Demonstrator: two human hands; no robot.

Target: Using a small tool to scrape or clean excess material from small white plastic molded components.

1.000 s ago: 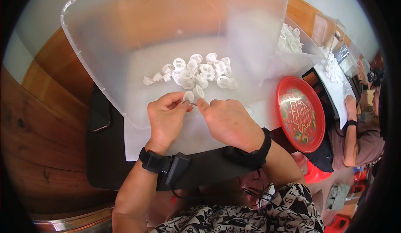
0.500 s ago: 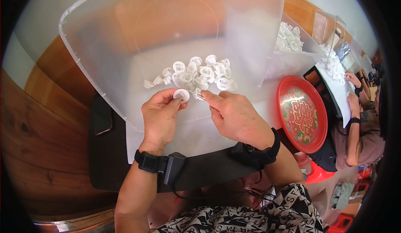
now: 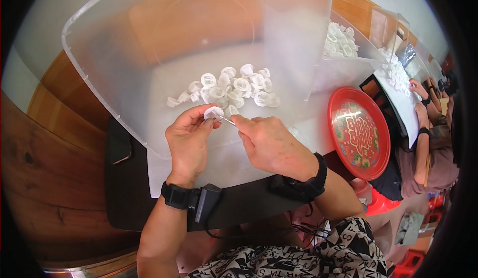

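My left hand (image 3: 191, 137) pinches a round white plastic part (image 3: 213, 113) between thumb and fingers. In my right hand (image 3: 273, 142) is a thin metal-bladed tool (image 3: 228, 121), its handle mostly hidden in my grip. The blade's tip reaches the right edge of the white part; whether it cuts or only touches cannot be made out. Just beyond my hands, a loose pile of similar white plastic parts (image 3: 241, 85) lies inside a large translucent bin (image 3: 289, 34) tipped on its side.
A red patterned tray (image 3: 359, 171) stands to the right. Behind it a clear bin (image 3: 351, 65) holds many white parts. Another person's hands (image 3: 420, 108) work at a table (image 3: 412, 121) on the far right. A dark phone-like object (image 3: 121, 153) lies at left.
The tool in my right hand has moved left, and its tip now meets the white part in my left hand. The view has shifted slightly.
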